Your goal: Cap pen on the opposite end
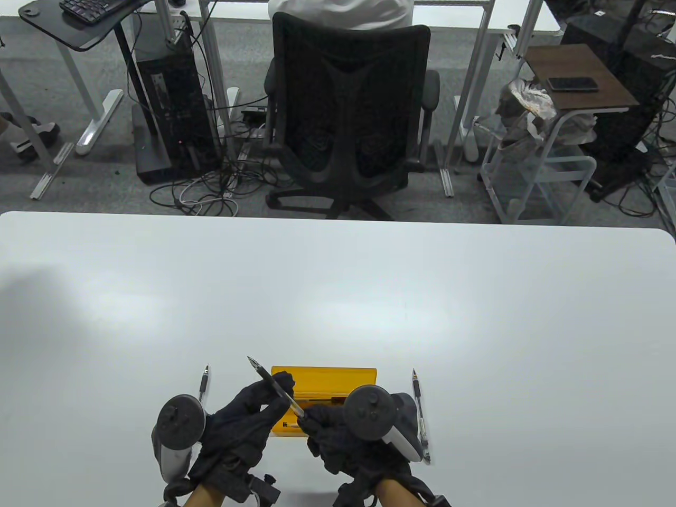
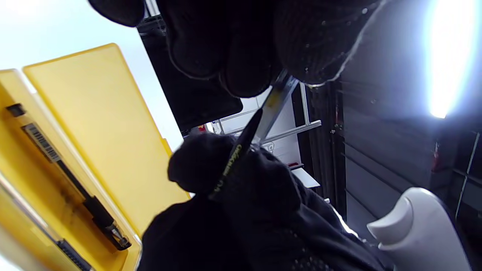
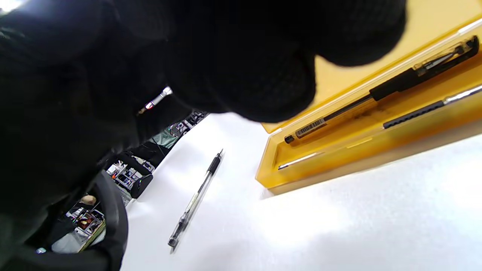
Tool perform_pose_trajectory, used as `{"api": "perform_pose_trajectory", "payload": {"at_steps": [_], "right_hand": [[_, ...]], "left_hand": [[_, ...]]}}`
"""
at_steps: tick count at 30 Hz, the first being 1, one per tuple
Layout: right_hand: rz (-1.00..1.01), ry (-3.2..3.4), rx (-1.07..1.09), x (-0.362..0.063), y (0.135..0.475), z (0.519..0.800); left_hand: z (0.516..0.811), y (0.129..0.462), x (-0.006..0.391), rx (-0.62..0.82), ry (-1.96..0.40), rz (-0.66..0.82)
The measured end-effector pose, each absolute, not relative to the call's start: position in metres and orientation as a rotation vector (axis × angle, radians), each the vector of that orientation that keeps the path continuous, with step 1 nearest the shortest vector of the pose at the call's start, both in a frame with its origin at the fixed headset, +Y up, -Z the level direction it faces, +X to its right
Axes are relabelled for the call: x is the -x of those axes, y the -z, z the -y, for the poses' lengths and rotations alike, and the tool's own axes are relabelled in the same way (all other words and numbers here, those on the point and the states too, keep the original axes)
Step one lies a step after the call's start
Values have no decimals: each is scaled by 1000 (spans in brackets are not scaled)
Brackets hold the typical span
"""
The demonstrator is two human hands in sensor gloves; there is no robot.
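1. Surface: the white top I work over; both hands come in at its near edge, in the middle.
2. Case: an open yellow box lying on the surface just behind my hands. In the right wrist view I see a black pen lying in its tray.
3. Left hand: raised above the surface in front of the case. Its fingers are closed on the upper barrel of the pen I am working on.
4. Right hand: just beside the left hand, touching the same pen at its lower end. Its fingers are wrapped around that end. I cannot tell whether the dark piece they grip is the cap.
5. Held pen: lifted off the surface and tilted, bare tip pointing up and away to the left, its lower end in my right hand. It spans the gap between the two hands.
6. Right loose pen: lies flat on the surface beside my right hand, right of the case.
7. Left loose pen: lies flat on the surface beside my left hand, left of the case; also seen in the right wrist view.
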State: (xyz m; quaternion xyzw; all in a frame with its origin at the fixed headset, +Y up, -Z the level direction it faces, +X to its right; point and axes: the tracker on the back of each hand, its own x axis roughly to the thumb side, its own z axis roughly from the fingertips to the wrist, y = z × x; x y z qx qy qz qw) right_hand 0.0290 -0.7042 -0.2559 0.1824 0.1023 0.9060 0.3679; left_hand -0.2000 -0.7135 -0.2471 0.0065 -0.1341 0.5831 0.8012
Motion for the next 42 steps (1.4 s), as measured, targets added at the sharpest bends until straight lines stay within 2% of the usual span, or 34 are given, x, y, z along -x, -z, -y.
{"api": "perform_pose_trajectory", "payload": {"at_steps": [6,11,17,22,29,36,42], "right_hand": [[-250,-2307,-424,-30,256,705],[-172,-2429,-337,-41,259,706],[-199,-2426,-298,-45,262,710],[-182,-2465,-335,-41,261,707],[-203,-2480,-324,-44,262,708],[-202,-2504,-334,-44,262,708],[-197,-2504,-336,-45,262,708]], "left_hand": [[709,247,200,-37,-1193,305],[696,246,220,-197,-1141,231],[688,249,239,-297,-722,121],[701,264,236,-158,-346,-16],[737,286,234,150,-99,-172],[759,289,229,210,25,-211],[763,289,219,210,118,-201]]}}
